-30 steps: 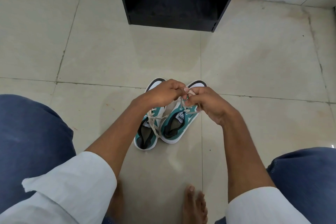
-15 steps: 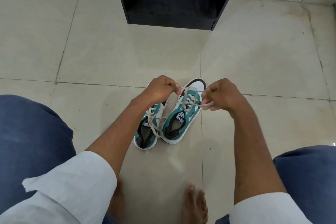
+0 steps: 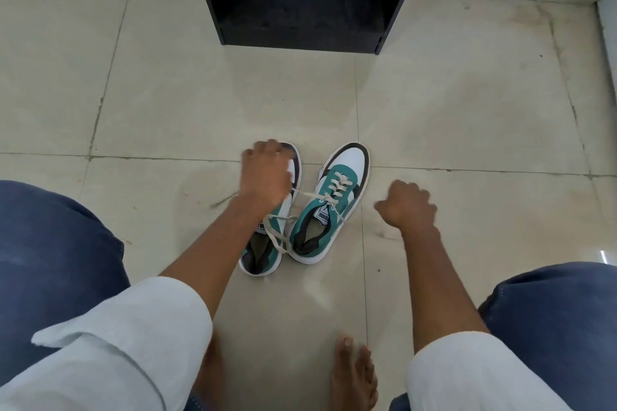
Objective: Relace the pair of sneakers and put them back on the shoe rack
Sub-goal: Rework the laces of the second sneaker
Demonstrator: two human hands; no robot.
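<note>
Two teal, white and black sneakers stand side by side on the floor tiles, toes pointing away from me. The right sneaker [image 3: 337, 200] is laced, and one cream lace [image 3: 309, 194] runs from its top eyelets leftward under my left wrist. My left hand [image 3: 265, 173] is blurred and covers the toe of the left sneaker [image 3: 263, 243], fingers curled downward; what it grips is hidden. My right hand [image 3: 405, 207] hovers to the right of the right sneaker, apart from it, in a loose fist with nothing in it. The black shoe rack [image 3: 300, 42] stands ahead.
The rack's bottom shelf is open toward me and holds nothing visible. My knees in blue trousers flank the view at left [image 3: 50, 243] and right [image 3: 551, 310], and my bare foot [image 3: 354, 370] rests on the floor below the sneakers. A white skirting runs along the far right wall.
Both hands have let the lace ends go slack and moved apart. The left hand shifted onto the left sneaker's toe, and the right hand swung out to the right, away from the shoes.
</note>
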